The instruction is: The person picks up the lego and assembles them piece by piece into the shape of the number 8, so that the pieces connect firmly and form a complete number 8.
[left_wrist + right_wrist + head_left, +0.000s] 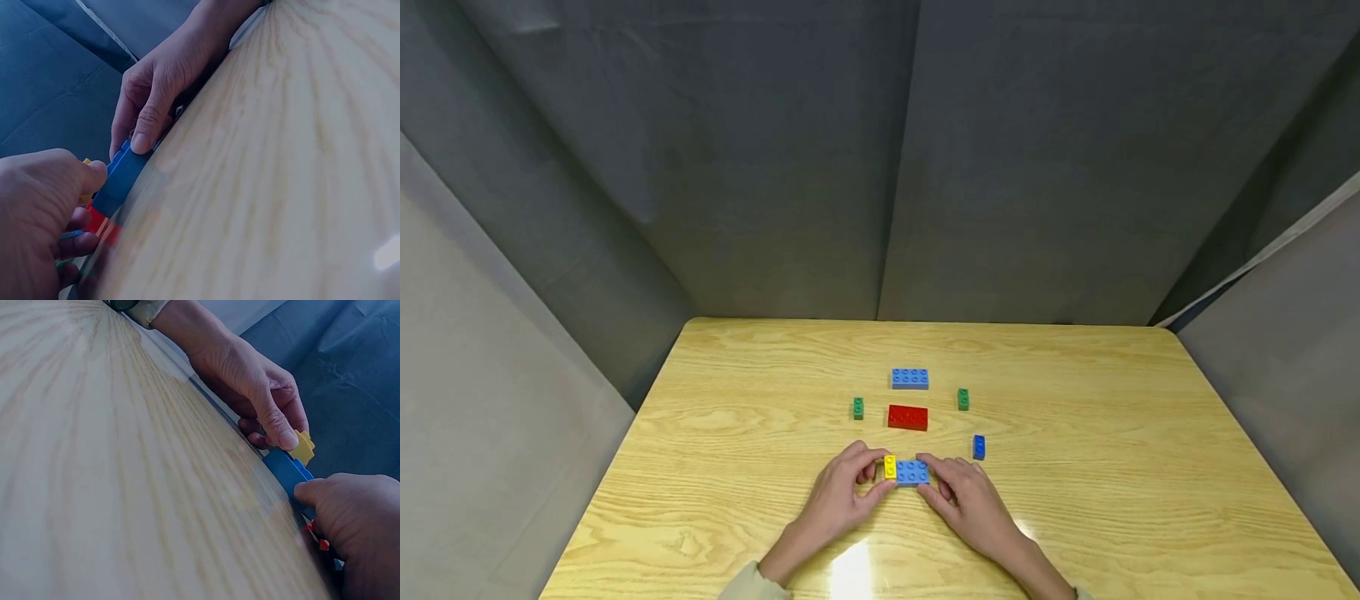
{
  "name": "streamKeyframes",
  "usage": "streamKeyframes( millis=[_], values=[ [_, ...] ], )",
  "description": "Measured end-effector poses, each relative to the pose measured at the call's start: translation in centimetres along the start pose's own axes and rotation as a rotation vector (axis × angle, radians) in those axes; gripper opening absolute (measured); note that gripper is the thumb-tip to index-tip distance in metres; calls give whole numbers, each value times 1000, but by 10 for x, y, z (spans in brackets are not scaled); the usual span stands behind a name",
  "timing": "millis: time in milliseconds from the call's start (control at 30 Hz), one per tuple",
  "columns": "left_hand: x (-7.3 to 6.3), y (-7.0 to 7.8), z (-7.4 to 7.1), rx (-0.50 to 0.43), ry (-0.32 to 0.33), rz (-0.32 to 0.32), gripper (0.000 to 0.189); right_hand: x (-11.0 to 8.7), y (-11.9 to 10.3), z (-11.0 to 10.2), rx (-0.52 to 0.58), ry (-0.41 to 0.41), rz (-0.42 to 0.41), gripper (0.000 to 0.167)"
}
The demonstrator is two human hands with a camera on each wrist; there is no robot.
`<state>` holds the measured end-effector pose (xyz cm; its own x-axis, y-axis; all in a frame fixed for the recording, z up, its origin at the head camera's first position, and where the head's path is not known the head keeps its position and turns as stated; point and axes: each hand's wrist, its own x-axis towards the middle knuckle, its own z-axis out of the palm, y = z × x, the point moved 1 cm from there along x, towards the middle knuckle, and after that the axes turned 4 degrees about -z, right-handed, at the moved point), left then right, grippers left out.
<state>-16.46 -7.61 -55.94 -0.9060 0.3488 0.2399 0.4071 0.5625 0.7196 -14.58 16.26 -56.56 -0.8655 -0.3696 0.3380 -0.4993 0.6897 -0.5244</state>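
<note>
My left hand [844, 492] pinches a small yellow brick [890, 467] between thumb and fingers, over the left end of a light blue brick [913, 473]. In the right wrist view the yellow brick [302, 448] sits at the top of the blue brick's [286, 472] near end, slightly tilted. My right hand [964, 498] grips the blue brick by its right end, thumb at the front side and index finger at the back. The blue brick rests on the wooden table [737, 467], its studs facing up.
Just behind the hands lies a red brick [907, 417], with another light blue brick [910, 379] farther back. Small green bricks stand left [858, 408] and right [963, 399] of them. A small dark blue brick [979, 447] is near my right hand. Grey curtains [790, 208] surround the table.
</note>
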Motion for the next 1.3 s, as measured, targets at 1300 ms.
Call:
streamKeyframes(
  millis=[1300],
  values=[
    [0, -4, -1, -36, -22, -25, 47, 0, 1, 3, -3, -5, 5, 41]
  ],
)
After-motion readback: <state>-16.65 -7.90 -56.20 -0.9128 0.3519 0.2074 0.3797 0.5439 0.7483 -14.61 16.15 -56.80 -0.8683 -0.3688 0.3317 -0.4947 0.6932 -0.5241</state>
